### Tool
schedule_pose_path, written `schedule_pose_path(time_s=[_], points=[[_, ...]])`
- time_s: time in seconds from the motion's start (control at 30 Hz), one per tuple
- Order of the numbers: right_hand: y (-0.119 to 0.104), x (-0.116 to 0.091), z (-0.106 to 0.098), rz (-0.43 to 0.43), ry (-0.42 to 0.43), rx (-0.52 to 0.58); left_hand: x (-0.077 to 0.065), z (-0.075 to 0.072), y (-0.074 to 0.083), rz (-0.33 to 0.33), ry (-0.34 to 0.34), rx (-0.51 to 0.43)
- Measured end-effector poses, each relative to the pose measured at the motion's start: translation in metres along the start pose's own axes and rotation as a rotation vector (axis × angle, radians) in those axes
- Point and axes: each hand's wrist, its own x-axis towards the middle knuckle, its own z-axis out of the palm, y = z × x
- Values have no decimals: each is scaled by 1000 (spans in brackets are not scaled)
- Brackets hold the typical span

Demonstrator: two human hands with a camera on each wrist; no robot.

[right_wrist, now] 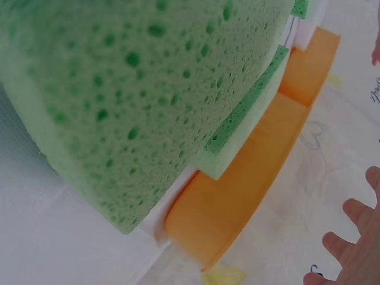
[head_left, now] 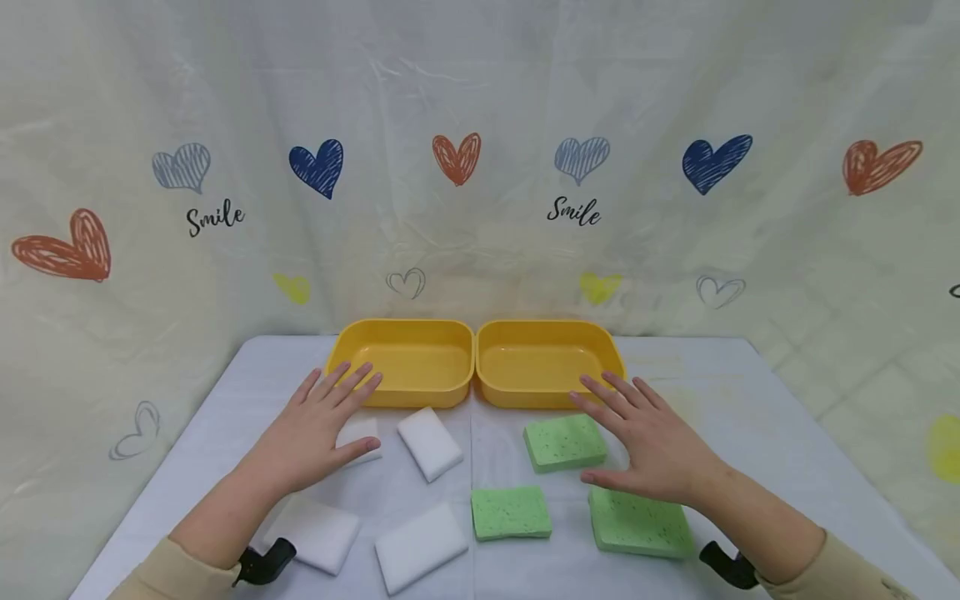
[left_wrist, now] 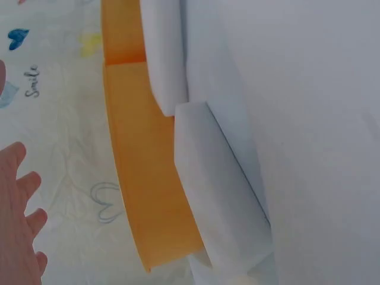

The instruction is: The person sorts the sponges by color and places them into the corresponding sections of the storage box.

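Note:
Both hands are spread with straight fingers and hold nothing. My left hand (head_left: 315,437) hovers over the left side of the table, partly hiding a white sponge (head_left: 362,431); its fingertips overlap the left yellow tray (head_left: 412,367). White sponges (head_left: 430,444) (head_left: 422,546) (head_left: 318,533) lie around it. My right hand (head_left: 660,442) is above the green sponges (head_left: 565,442) (head_left: 641,523), its fingertips overlapping the right yellow tray (head_left: 547,367). A third green sponge (head_left: 512,512) lies near the middle. In the right wrist view, a porous green sponge (right_wrist: 148,107) fills the foreground.
The two trays stand side by side at the back of the table, which has a white cover (head_left: 285,367). Behind it hangs a pale curtain (head_left: 495,75) with printed hearts. A black strap piece (head_left: 266,562) shows at the left wrist, another (head_left: 727,565) at the right.

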Motion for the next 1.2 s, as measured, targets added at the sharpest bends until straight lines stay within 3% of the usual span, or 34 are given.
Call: schedule_pose_path(time_s=[0.4, 0.73, 1.2], points=[[-10, -1, 2, 30, -45, 76, 3, -3, -13, -48, -19, -9], [-20, 3, 5, 1, -69, 159, 8, -7, -27, -106, -38, -53], [-39, 17, 14, -61, -224, 244, 15, -16, -48, -185, -123, -74]])
